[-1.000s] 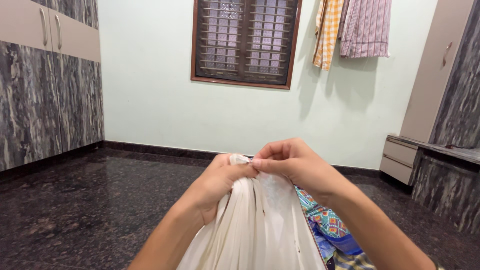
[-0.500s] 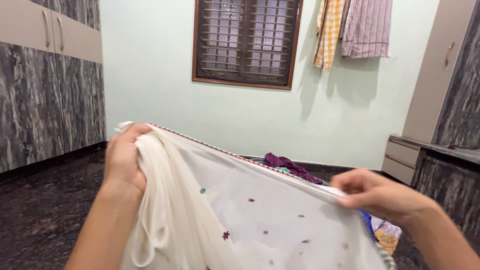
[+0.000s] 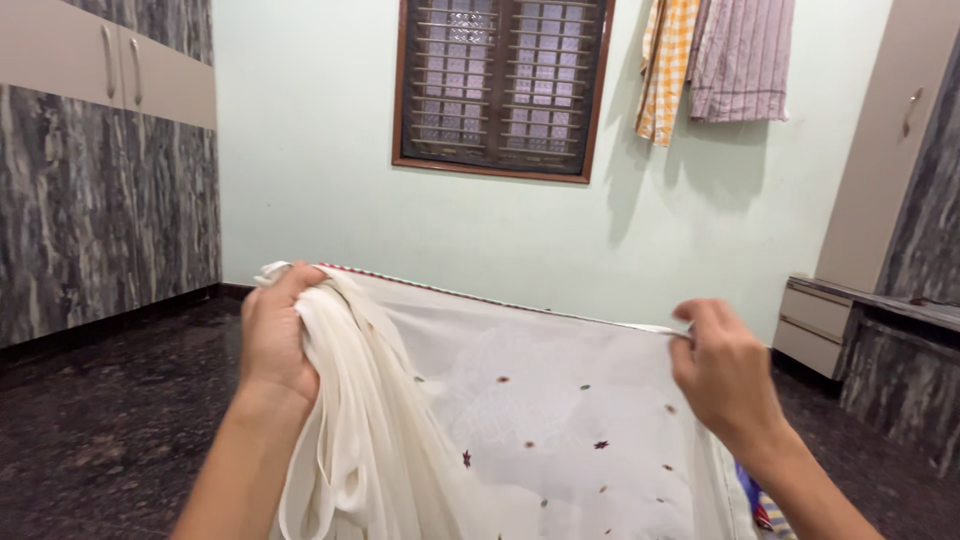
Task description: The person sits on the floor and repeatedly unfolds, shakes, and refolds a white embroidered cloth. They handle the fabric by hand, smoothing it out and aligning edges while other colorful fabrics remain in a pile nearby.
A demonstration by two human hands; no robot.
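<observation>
Head view: white cloth (image 3: 520, 400) wider (hands farther apart)

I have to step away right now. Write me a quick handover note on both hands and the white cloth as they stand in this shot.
Left hand: grip shut on a bunched gather of the white cloth, held up at its top edge.
Right hand: grip pinching the same top edge at the far corner.
Cloth: sheer white with small dark motifs and a thin red border, its top edge stretched taut between the hands, the rest hanging down. A patterned fabric peeks out below the right wrist.
Done: top edge spread open.
Left: the bunched part at the left hand is not yet spread out.
</observation>
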